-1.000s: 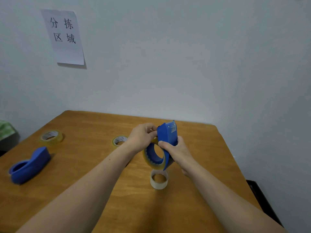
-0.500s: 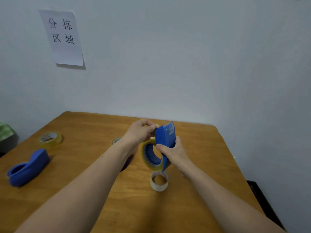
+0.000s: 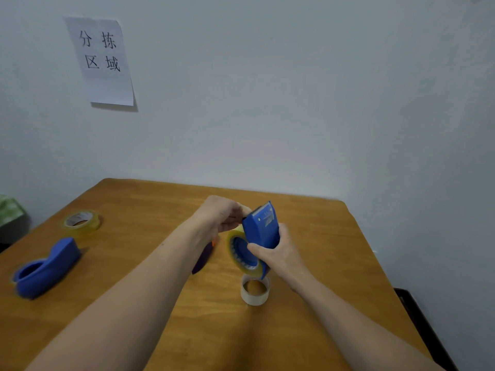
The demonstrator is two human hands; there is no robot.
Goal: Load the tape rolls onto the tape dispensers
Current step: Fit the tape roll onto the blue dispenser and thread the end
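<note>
My right hand [image 3: 278, 254] grips a blue tape dispenser [image 3: 261, 226] held above the wooden table [image 3: 308, 226], its toothed blade pointing up. A yellow tape roll [image 3: 235, 259] sits on the dispenser's hub. My left hand [image 3: 222, 216] has its fingers curled at the dispenser's upper left edge, pinching near the blade; what it pinches is too small to tell. Below the dispenser a clear tape roll [image 3: 254, 290] stands on the table. A second blue dispenser [image 3: 45, 269] lies at the left, with another yellow roll [image 3: 81, 223] behind it.
A purple object with an orange tip [image 3: 203, 257] lies partly hidden under my left forearm. A paper sign [image 3: 103, 62] hangs on the white wall. Green cloth [image 3: 9, 210] sits off the table's left edge, a dark object [image 3: 412, 309] off its right.
Both hands have shifted the loaded dispenser slightly; my left forearm now hides the yellow roll that showed at the table's middle one second ago. The camera view drifted a little.
</note>
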